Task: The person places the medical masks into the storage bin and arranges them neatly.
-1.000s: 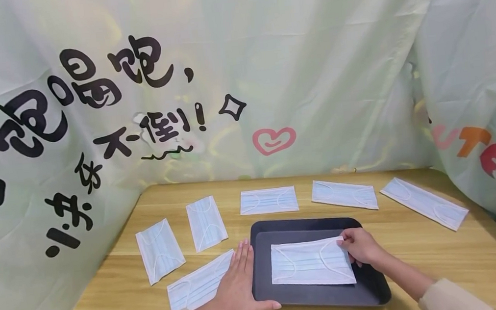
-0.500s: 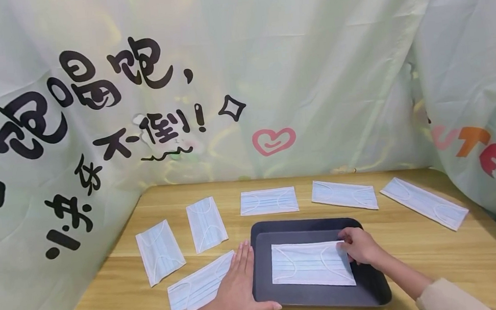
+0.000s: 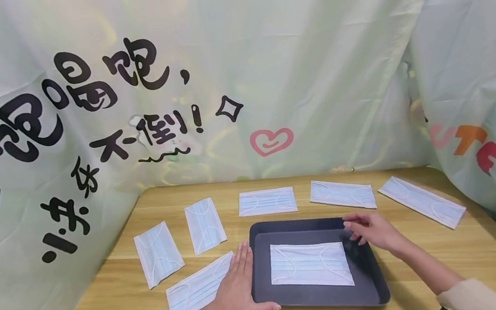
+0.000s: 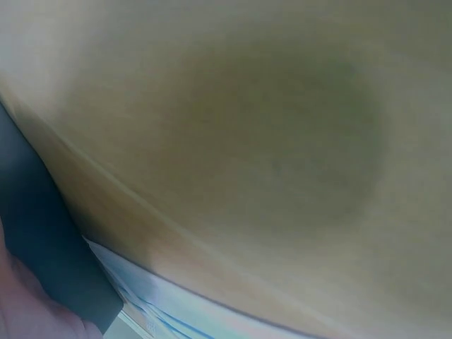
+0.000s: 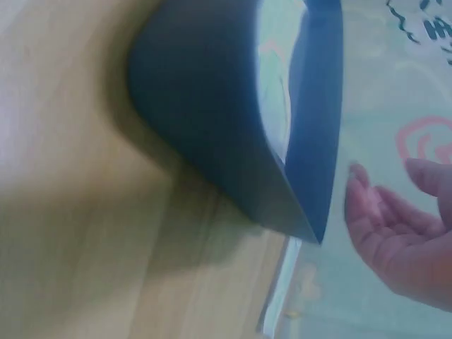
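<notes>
A blue pleated face mask (image 3: 311,265) lies flat inside the dark rectangular tray (image 3: 314,299), its white ear loops on top. My left hand (image 3: 238,291) rests along the tray's left side, fingers straight and thumb spread at the near edge. Over the far right corner of the tray is my right hand (image 3: 371,230), fingers loosely bent around nothing. The right wrist view shows that same hand (image 5: 402,233) apart from the tray wall (image 5: 205,106). Another mask (image 3: 197,285) sits left of the tray, partly covered by my left hand.
More masks are spread around the tray: two on the left, a vertical one (image 3: 205,226) and a tilted one (image 3: 159,254); a level one (image 3: 267,201) behind; and two at right, (image 3: 342,195) one mask and a slanted mask (image 3: 422,202). Printed curtains (image 3: 322,94) enclose the wooden table (image 3: 97,306).
My right hand has let go of the mask's right end and moved up and right, toward the tray's far right corner. The mask stays in the tray; my left hand keeps its place.
</notes>
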The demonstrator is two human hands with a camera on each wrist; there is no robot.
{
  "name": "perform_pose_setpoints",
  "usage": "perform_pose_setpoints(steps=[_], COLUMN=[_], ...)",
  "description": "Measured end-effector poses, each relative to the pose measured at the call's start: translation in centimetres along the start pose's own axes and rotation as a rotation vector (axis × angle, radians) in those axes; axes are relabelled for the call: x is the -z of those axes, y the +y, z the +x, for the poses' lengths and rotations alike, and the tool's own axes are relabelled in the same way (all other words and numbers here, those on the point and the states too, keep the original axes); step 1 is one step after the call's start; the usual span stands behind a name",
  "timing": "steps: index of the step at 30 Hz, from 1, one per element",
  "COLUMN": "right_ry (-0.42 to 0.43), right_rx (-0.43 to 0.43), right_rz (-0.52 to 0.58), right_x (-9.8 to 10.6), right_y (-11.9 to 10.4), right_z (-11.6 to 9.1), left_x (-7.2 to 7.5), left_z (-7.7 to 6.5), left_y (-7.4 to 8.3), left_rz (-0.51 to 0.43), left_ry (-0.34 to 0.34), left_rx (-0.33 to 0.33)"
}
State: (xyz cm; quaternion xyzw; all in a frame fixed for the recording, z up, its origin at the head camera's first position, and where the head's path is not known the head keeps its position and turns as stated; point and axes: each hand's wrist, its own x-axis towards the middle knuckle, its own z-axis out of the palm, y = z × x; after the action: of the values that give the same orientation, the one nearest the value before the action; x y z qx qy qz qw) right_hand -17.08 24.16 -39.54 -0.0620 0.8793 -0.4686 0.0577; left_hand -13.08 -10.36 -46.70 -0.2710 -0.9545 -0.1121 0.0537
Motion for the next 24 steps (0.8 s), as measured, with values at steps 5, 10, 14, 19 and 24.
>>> perform_pose_setpoints(steps=[5,10,14,19,24], right_ry=[0.152,0.34,0.438,0.515,0.519], right_rx=[0.098,0.129,0.156,0.242,0.339], right_rz=[-0.008,-0.086,-0.152,-0.269,-0.36], right_x=[1.5,2.4,2.5,2.1,1.6], right_y=[0.5,1.3,2.2,4.0,5.8], right_z=[0.4,0.8,1.4,2.4,3.3], left_x=[-0.1,-0.2,-0.3,-0.4,-0.3], left_z=[-0.1,-0.1,-0.1,-0.1,-0.1], left_y=[0.0,0.0,-0.1,-0.1,-0.1], left_rz=[-0.003,0.005,0.004,0.003,-0.014], left_ry=[0.01,0.019,0.017,0.018,0.007], left_rx=[-0.002,-0.002,0.002,0.002,0.004])
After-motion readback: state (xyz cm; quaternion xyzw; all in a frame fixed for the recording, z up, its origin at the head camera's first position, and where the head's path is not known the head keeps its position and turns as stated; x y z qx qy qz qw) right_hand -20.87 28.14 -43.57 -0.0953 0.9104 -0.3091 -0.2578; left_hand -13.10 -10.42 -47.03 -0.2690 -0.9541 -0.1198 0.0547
